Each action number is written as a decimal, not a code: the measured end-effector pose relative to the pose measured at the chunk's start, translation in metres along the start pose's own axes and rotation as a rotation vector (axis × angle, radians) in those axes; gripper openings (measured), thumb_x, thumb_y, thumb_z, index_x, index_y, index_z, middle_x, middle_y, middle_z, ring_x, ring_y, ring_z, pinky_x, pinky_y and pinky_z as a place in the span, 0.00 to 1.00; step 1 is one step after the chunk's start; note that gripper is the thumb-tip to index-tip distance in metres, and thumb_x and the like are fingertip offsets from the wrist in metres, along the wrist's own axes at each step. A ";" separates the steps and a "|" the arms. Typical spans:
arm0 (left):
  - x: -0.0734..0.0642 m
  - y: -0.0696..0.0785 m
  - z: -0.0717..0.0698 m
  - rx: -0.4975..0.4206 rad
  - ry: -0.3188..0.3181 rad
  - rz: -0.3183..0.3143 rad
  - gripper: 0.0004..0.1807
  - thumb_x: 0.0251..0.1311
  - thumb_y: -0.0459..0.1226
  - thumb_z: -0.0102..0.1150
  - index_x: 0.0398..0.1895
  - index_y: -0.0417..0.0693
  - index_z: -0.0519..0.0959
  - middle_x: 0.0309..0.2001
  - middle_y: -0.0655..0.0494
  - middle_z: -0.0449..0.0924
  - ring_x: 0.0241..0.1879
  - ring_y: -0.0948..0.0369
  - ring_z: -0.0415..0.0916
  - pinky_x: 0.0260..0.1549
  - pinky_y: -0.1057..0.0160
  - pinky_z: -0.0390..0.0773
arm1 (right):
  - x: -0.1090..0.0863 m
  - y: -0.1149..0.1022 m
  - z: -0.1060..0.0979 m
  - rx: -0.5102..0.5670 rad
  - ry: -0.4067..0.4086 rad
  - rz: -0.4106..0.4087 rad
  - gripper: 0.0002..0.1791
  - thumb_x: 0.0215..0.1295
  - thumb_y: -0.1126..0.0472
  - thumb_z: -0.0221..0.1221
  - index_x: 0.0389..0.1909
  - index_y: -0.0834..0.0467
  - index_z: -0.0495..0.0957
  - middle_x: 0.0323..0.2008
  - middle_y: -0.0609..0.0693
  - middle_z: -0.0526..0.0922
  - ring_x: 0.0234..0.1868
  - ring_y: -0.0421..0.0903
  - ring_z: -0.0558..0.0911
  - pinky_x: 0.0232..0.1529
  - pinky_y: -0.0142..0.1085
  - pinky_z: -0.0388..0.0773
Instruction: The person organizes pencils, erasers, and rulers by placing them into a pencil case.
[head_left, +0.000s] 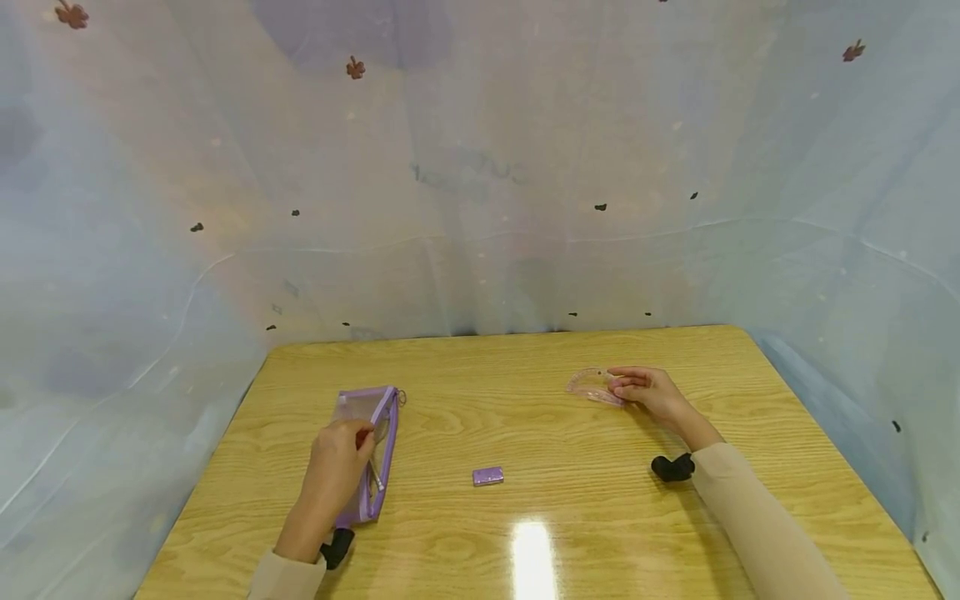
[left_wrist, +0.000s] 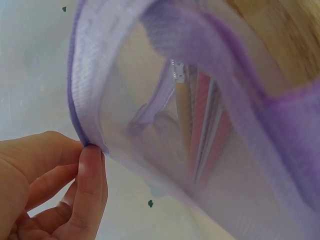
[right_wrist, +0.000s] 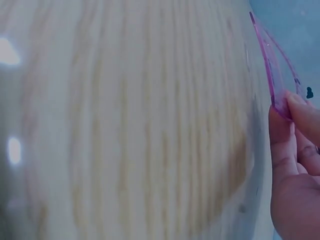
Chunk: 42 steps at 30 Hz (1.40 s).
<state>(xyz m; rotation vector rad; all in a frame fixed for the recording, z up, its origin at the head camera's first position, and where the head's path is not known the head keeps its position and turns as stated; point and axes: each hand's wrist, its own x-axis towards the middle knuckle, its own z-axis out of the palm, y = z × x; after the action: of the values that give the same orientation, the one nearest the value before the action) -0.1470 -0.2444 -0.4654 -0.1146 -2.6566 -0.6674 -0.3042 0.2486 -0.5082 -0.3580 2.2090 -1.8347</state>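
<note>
On the left of the table, my left hand (head_left: 335, 458) pinches the edge of a purple mesh zip pouch (left_wrist: 85, 90) between thumb and fingers. The pouch's mouth gapes, and pencils (left_wrist: 186, 120) show inside it, one with a metal end. Over at the right, my right hand (head_left: 658, 396) pinches a clear pink protractor (head_left: 592, 387) by one end, its arc pointing left. In the right wrist view the protractor (right_wrist: 274, 75) appears nearly edge-on, gripped between thumb and fingers (right_wrist: 281, 125). A small purple wrapped block (head_left: 487, 476) lies between the hands.
The wooden table (head_left: 480, 400) has a far edge that meets a pale patterned cloth (head_left: 465, 250), which also hangs along both sides. Black wrist cameras (head_left: 672, 468) sit at both cuffs. A bright glare spot marks the near middle of the tabletop.
</note>
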 end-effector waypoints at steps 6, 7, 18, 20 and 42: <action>0.000 0.001 0.000 -0.002 0.000 0.004 0.05 0.57 0.26 0.67 0.35 0.30 0.85 0.32 0.40 0.83 0.29 0.51 0.81 0.24 0.59 0.81 | -0.001 -0.003 0.001 0.004 -0.033 -0.002 0.25 0.70 0.74 0.56 0.65 0.77 0.65 0.49 0.68 0.81 0.41 0.39 0.83 0.39 0.32 0.81; 0.000 0.001 0.000 -0.002 -0.001 0.003 0.05 0.57 0.25 0.67 0.35 0.30 0.85 0.32 0.40 0.83 0.29 0.52 0.81 0.24 0.59 0.81 | -0.002 -0.003 0.001 0.006 -0.035 -0.002 0.25 0.70 0.74 0.56 0.65 0.77 0.65 0.49 0.67 0.81 0.41 0.39 0.83 0.39 0.32 0.81; 0.001 0.001 0.002 -0.005 0.006 0.006 0.04 0.56 0.25 0.67 0.34 0.30 0.85 0.31 0.41 0.82 0.28 0.53 0.80 0.23 0.61 0.80 | -0.002 -0.008 0.010 0.055 -0.053 0.009 0.26 0.69 0.75 0.55 0.66 0.77 0.64 0.50 0.69 0.80 0.44 0.42 0.84 0.42 0.32 0.81; 0.000 0.001 0.001 -0.006 0.005 0.002 0.04 0.56 0.25 0.67 0.34 0.30 0.85 0.31 0.41 0.82 0.28 0.53 0.80 0.23 0.61 0.80 | -0.001 -0.009 0.011 0.064 -0.056 0.016 0.26 0.70 0.75 0.55 0.66 0.77 0.64 0.51 0.70 0.80 0.45 0.42 0.83 0.43 0.32 0.81; -0.001 0.000 -0.001 -0.013 -0.001 -0.019 0.05 0.57 0.25 0.67 0.36 0.30 0.85 0.34 0.40 0.83 0.31 0.51 0.81 0.25 0.58 0.81 | 0.005 -0.015 0.032 0.075 -0.104 -0.010 0.26 0.70 0.74 0.56 0.66 0.76 0.64 0.51 0.68 0.81 0.44 0.41 0.84 0.45 0.34 0.81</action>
<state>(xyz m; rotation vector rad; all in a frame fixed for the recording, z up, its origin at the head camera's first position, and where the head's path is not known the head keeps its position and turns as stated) -0.1458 -0.2443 -0.4649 -0.0936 -2.6578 -0.6904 -0.2978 0.2145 -0.4989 -0.4402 2.0682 -1.8540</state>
